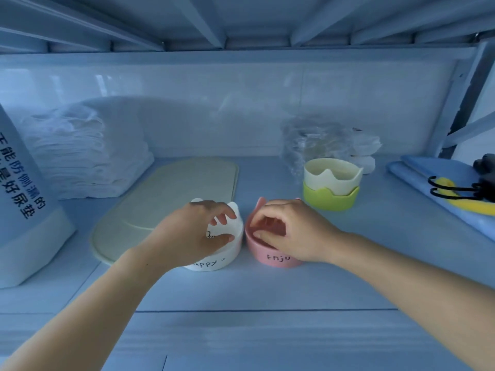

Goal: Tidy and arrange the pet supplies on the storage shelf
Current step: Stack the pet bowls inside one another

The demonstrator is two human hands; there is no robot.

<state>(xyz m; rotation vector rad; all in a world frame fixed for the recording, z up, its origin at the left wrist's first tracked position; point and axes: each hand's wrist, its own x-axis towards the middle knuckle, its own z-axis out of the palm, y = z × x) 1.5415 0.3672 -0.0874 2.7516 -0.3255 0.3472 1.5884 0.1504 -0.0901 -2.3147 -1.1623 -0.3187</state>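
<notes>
Head view: shelf (241, 290) carries a beige mat (171, 194) behind-left of the bowls, its long axis running near-left to far-right. 2 nested bowls (330, 200), cream in green, stand behind-right. White bowl (211, 263) and pink bowl (267, 259) sit upright at centre, just beside each other, ears rearward, lettering frontward. Left hand (192, 231) grips the white rim and right hand (290, 234) grips the pink rim, fingers curled over the edges.

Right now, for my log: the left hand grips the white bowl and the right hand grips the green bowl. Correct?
No. In the head view the right hand grips the pink bowl; the green bowl stands untouched behind it, under a cream bowl. The left hand does grip the white bowl.
</notes>
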